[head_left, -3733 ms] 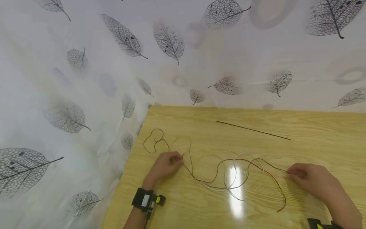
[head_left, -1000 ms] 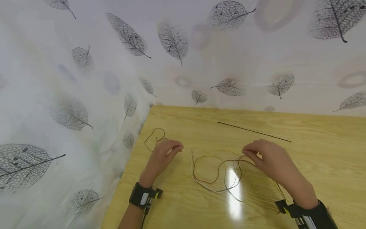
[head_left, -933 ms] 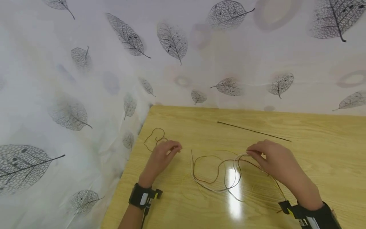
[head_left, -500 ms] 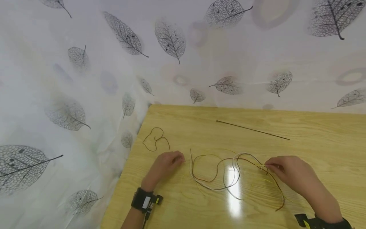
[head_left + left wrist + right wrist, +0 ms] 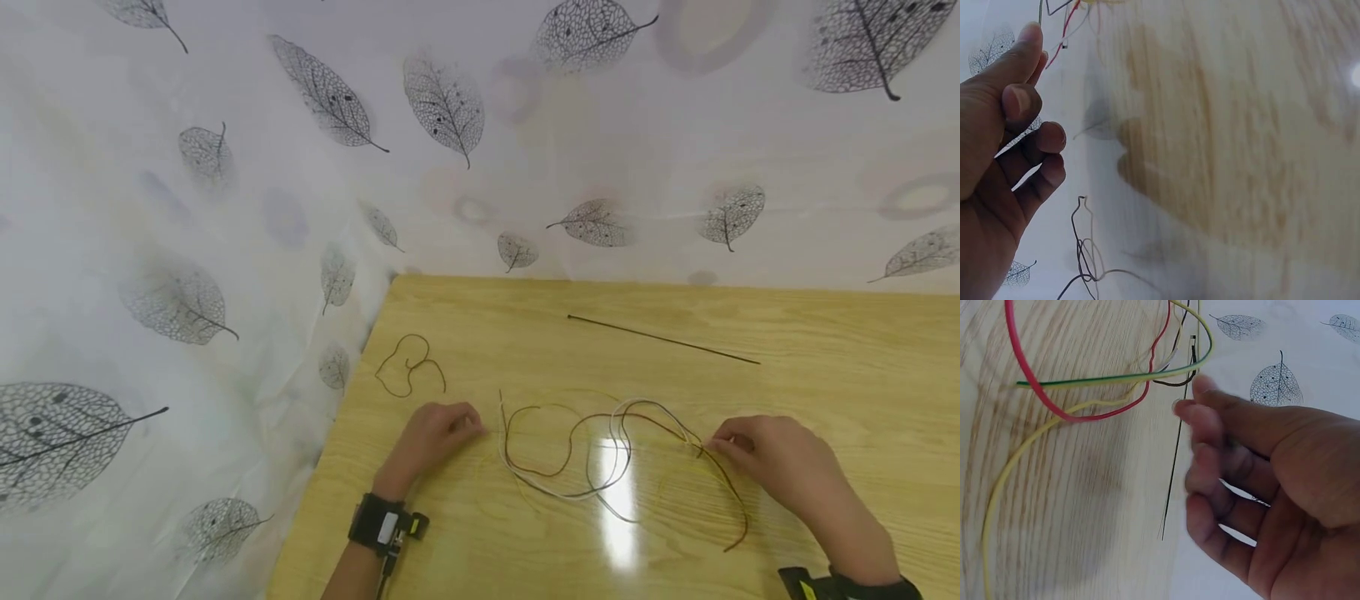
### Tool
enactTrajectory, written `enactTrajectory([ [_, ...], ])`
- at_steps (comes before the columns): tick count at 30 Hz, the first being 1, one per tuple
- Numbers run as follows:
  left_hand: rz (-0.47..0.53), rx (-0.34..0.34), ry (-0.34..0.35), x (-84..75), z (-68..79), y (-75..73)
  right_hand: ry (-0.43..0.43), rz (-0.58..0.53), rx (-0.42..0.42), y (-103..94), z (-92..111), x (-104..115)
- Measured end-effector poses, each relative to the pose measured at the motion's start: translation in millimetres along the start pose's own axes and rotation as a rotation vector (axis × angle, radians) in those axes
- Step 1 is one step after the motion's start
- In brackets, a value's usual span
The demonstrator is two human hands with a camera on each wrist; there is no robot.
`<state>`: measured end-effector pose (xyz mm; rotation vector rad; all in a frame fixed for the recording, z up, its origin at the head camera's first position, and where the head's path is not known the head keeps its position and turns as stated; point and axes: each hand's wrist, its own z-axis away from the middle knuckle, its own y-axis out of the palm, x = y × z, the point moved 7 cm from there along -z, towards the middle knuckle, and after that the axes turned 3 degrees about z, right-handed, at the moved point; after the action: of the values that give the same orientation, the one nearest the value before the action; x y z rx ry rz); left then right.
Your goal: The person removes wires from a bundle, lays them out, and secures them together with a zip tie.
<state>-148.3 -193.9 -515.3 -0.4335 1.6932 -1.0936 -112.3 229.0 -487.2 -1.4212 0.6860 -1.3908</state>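
My left hand point(image 5: 435, 437) is low over the table, left of the loose wires. Its thumb and index finger pinch a very thin wire point(image 5: 1041, 9) running up from the fingertips in the left wrist view. My right hand point(image 5: 795, 467), at the wires' right end, pinches a thin yellowish wire point(image 5: 1198, 337) at its fingertips; the contact is blurred. Several wires lie curving between the hands: a red-brown one point(image 5: 573, 442), a white one point(image 5: 501, 450) and faint yellow ones. In the right wrist view a red wire point(image 5: 1016, 344) and a green-yellow wire point(image 5: 1085, 381) cross close up.
A dark wire point(image 5: 408, 335) lies loosely coiled at the table's left side. A straight dark wire point(image 5: 663, 339) lies slantwise near the back. The wooden table point(image 5: 487, 308) meets a leaf-patterned curtain point(image 5: 487, 200) at the back and left.
From over the wires' middle, my right hand has moved right and toward me. My left hand has come down toward me. The straight dark wire and the coiled wire stay put.
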Motion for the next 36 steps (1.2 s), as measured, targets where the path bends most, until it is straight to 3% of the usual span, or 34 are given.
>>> enactTrajectory([
  [9, -0.077, 0.013, 0.009, -1.6, -1.3, 5.6, -0.007, -0.044, 0.07, 8.7, -2, 0],
  [15, -0.072, 0.011, 0.044, -2.7, -2.4, 10.0, 0.01, -0.053, 0.106, 15.7, -2, 3],
  [36, -0.023, 0.037, 0.034, -10.6, -1.2, 11.9, 0.005, -0.051, 0.094, 19.8, -3, 12],
])
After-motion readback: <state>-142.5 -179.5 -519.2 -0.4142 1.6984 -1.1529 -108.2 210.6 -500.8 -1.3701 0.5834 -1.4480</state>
